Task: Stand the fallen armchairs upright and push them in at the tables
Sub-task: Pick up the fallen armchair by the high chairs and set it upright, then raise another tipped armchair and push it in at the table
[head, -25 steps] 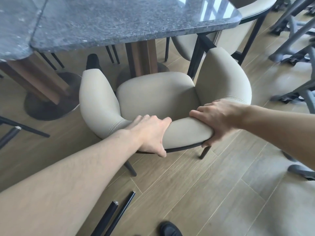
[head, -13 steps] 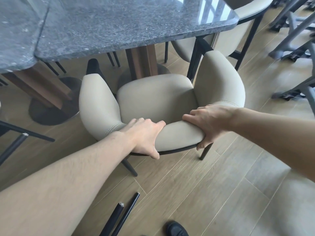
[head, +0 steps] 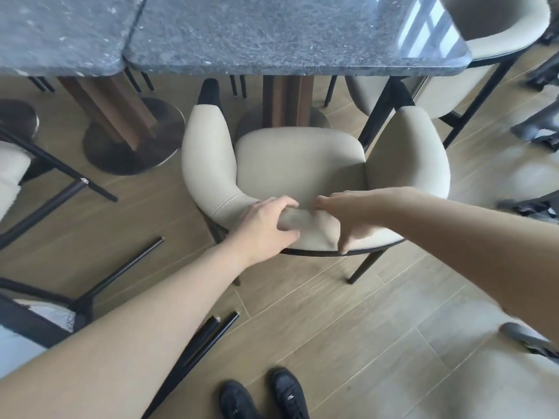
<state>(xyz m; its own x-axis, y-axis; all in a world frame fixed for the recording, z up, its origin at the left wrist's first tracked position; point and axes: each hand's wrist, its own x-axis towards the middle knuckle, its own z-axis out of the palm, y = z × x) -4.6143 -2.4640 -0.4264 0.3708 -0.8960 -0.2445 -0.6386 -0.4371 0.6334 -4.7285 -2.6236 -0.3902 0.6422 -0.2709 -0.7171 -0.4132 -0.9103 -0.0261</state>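
Note:
A beige armchair (head: 299, 164) with black legs stands upright in front of a dark stone table (head: 272, 34), its seat just short of the table edge. My left hand (head: 266, 225) grips the top of the curved backrest, fingers over the inner side. My right hand (head: 344, 216) holds the same backrest just to the right, thumb down the outer face. A fallen armchair (head: 39, 313) lies on its side at the left, black legs pointing right. Another fallen one (head: 12, 173) shows at the left edge.
A second stone table (head: 60, 31) adjoins on the left, on a wooden pedestal with a round metal base (head: 133, 146). An upright beige armchair (head: 484, 34) sits at the table's right end. Grey chair bases (head: 538, 128) crowd the right. My black shoes (head: 263, 394) stand on the wood floor.
The view has pulled back and shifted, bringing the fallen chairs on the left into sight. My hands have moved closer together on the backrest; the chair now faces the table more squarely.

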